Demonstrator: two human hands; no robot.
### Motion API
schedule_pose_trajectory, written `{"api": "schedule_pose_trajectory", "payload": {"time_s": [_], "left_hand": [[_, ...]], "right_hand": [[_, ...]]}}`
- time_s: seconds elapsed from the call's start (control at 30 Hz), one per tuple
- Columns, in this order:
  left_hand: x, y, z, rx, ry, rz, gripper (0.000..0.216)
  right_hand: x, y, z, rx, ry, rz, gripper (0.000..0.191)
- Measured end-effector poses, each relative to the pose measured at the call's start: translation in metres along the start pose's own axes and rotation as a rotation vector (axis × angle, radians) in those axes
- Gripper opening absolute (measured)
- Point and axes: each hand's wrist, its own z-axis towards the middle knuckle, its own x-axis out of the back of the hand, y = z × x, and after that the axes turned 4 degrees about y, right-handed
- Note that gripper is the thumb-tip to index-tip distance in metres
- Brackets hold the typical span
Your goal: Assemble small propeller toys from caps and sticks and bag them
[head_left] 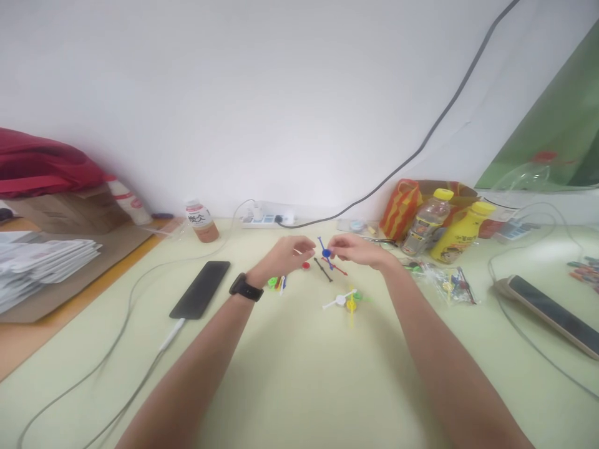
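Observation:
My right hand (358, 251) pinches a blue plastic spinner arrow (326, 253) at its round middle and holds it tilted above the table. Close by on the left, my left hand (292, 254) is bent, with a small gap between thumb and fingertips and nothing visible in it. Beneath the hands are a black arrow (322, 269), a red arrow (337, 268) and a red disc (306, 265). Nearer to me lie a white spinner arrow (340, 300), a yellow one (351, 305) and a green one (358, 295), close together. Small coloured pieces (277, 283) lie partly behind my left hand.
Left are a charging phone (200, 290), a drink bottle (202, 221) and stacked white packets (51, 259). A power strip (266, 217) sits by the wall. Right are two yellow-capped bottles (461, 234), a bag of pieces (452, 284), another phone (555, 312) and cables.

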Motion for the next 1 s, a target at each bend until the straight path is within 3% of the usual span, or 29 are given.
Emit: {"api": "schedule_pose_trajectory", "payload": {"time_s": [0.13,0.27,0.4,0.6,0.7,0.83,1.0], "left_hand": [[-0.006,0.007,0.002,0.052,0.038,-0.235,0.041],[-0.005,0.004,0.002,0.063,0.17,-0.181,0.038],[0.0,0.004,0.0,0.039,0.13,-0.13,0.03],[0.013,0.009,-0.005,0.049,-0.03,-0.091,0.023],[0.017,0.009,-0.007,0.057,-0.096,-0.079,0.019],[0.012,0.005,-0.008,0.036,-0.121,-0.003,0.019],[0.0,-0.011,-0.008,-0.009,-0.334,0.15,0.017]], "right_hand": [[-0.019,-0.003,0.011,0.044,0.099,0.229,0.027],[-0.036,-0.007,0.017,0.038,0.274,0.294,0.024],[-0.041,-0.009,0.017,0.078,0.15,0.345,0.023],[-0.05,-0.006,0.019,0.065,0.035,0.413,0.015],[-0.056,-0.005,0.02,0.039,0.071,0.291,0.014],[-0.051,0.005,0.019,-0.057,0.14,-0.123,0.022],[-0.034,0.022,0.014,-0.137,0.133,-0.382,0.021]]}}
